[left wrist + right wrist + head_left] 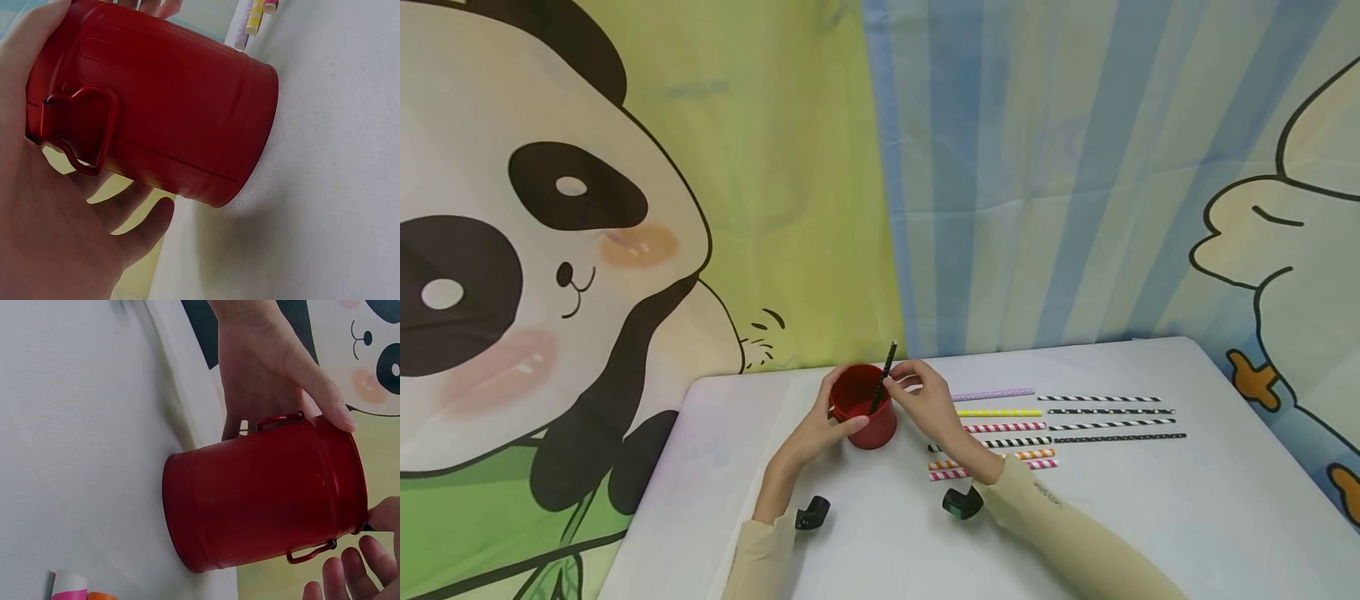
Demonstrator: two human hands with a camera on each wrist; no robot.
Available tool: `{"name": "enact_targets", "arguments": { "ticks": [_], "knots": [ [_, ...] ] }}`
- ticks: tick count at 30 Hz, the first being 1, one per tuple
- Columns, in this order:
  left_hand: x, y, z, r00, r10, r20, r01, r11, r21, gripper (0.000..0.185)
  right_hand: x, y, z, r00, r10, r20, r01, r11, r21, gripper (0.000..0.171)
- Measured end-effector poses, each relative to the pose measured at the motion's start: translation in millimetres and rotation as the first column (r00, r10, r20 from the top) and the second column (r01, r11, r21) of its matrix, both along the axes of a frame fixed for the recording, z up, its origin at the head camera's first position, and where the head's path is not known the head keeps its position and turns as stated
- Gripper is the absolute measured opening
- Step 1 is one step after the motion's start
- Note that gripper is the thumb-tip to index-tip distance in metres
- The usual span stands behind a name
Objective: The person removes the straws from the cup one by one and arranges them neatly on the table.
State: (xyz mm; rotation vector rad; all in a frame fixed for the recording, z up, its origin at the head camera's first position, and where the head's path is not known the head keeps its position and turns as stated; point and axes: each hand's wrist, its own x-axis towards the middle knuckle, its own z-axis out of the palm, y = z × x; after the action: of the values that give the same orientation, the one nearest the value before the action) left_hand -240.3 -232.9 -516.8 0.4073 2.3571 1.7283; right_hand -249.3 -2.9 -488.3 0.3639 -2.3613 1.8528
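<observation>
A red metal bucket (874, 435) with small side handles stands mouth up near the back of the white table. My left hand (812, 432) holds it from the left, its thumb at the near side by the rim. A black straw with small light marks (877, 396) slants inside the bucket, its upper end above the rim. My right hand (931, 404) pinches this straw at the bucket's right side. In the right wrist view the bucket (269, 494) hides the straw's lower part, and the remaining right fingers (356, 575) are spread near a handle.
Right of the bucket lie several patterned paper straws in two columns: purple (992, 393), yellow (1000, 412), pink and orange ones, with black-and-white ones (1112, 425) farther right. My right forearm crosses over some. Behind the table hangs a cartoon panda curtain (805, 208).
</observation>
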Motion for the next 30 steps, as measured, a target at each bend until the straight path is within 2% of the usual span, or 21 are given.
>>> {"name": "enact_targets", "arguments": {
  "ticks": [11,17,20,24,30],
  "knots": [
    [-1.5,1.2,-1.3,1.0,-0.003,0.01,0.003,1.0,-0.003,0.091,-2.9,-4.9,1.0,1.0,-0.01,-0.024,0.01,1.0,0.003,0.012],
    [7.8,5.3,16.8,1.0,-0.012,0.029,0.012,1.0,0.003,0.09,-4.1,-5.9,0.7,0.999,-0.016,-0.033,0.016,1.0,0.019,0.01],
    [12.4,6.5,24.8,1.0,-0.019,0.016,0.019,1.0,0.005,0.09,-3.9,-5.8,1.6,0.999,-0.022,-0.031,0.023,0.999,0.024,0.01],
    [13.8,6.4,26.7,1.0,-0.018,-0.009,0.018,1.0,0.007,0.091,-4.0,-5.1,4.5,0.999,-0.018,-0.042,0.019,0.999,0.027,0.011],
    [13.8,6.8,27.5,1.0,-0.018,-0.003,0.018,1.0,-0.001,0.091,-4.5,-3.3,12.1,0.999,-0.017,-0.05,0.016,1.0,-0.016,0.013]
  ]
}}
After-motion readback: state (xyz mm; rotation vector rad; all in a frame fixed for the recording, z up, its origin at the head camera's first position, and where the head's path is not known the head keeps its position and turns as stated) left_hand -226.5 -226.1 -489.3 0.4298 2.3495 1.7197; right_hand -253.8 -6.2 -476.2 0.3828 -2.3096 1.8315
